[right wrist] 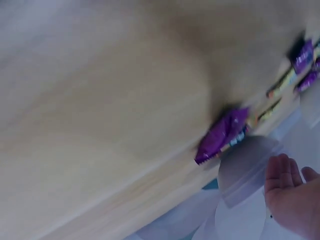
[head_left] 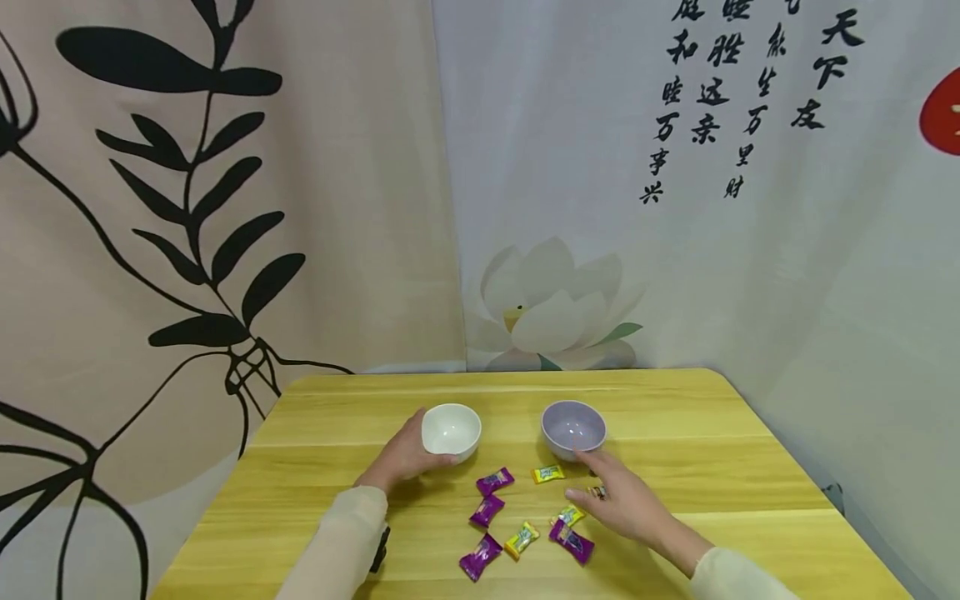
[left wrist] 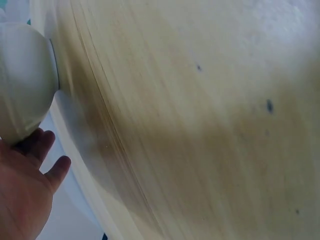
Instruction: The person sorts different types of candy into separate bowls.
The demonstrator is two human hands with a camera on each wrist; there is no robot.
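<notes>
My left hand (head_left: 411,454) holds a small white bowl (head_left: 452,429) on the table, its thumb along the near side and the other fingers at the left side. In the left wrist view the fingertips meet the outer wall of that white bowl (left wrist: 25,80). A lilac bowl (head_left: 573,425) stands to the right. Over its near side reaches my right hand (head_left: 626,500), fingers extended, fingertips overlapping the bowl's near wall. Below this hand lie a purple-wrapped candy (head_left: 572,542) and a yellow-wrapped candy (head_left: 568,516). Another wrapped piece beside it is partly hidden by the hand.
Between the arms, more purple candies (head_left: 487,511) and yellow candies (head_left: 522,540) are scattered on the wooden table (head_left: 315,500). The table's far edge meets a printed cloth backdrop (head_left: 375,208) with black leaves, a lotus and writing.
</notes>
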